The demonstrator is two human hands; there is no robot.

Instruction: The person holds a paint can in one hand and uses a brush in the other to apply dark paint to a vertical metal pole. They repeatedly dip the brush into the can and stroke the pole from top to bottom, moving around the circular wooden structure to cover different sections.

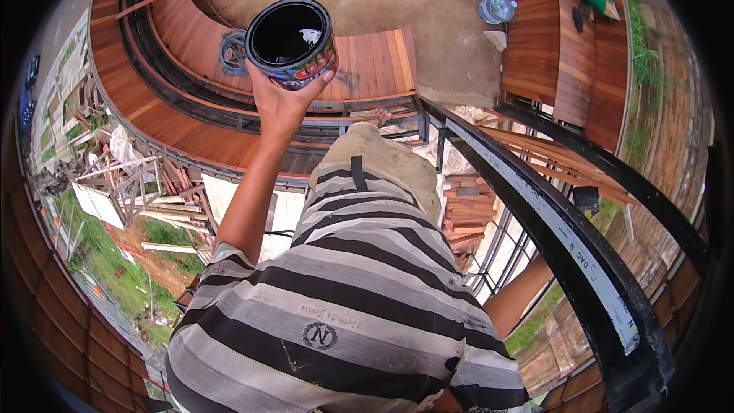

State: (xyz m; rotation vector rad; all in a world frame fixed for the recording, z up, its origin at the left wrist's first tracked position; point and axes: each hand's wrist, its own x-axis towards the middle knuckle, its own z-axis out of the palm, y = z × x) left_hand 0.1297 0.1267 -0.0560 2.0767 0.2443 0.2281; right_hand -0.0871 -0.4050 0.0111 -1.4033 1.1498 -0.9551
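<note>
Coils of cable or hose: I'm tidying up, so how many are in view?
1: the grey-blue coil on the curved wooden planking, left of the can in the left hand. Others may be hidden.

Striped shirt (344, 291) – black, grey, off-white, short sleeves (229, 265), round emblem (319, 336) – beige bottoms (382, 159)

An outdoor building site is indicated by a curved deck (187, 42), laid on black framing (140, 42) that is exposed in places. Left of the deck, scrap timber (164, 210) is strewn near grass (111, 256); to its right, cut boards (468, 210) are stacked. On the deck, cable (232, 53) is coiled; before it, a tin (293, 46) is held.
</note>
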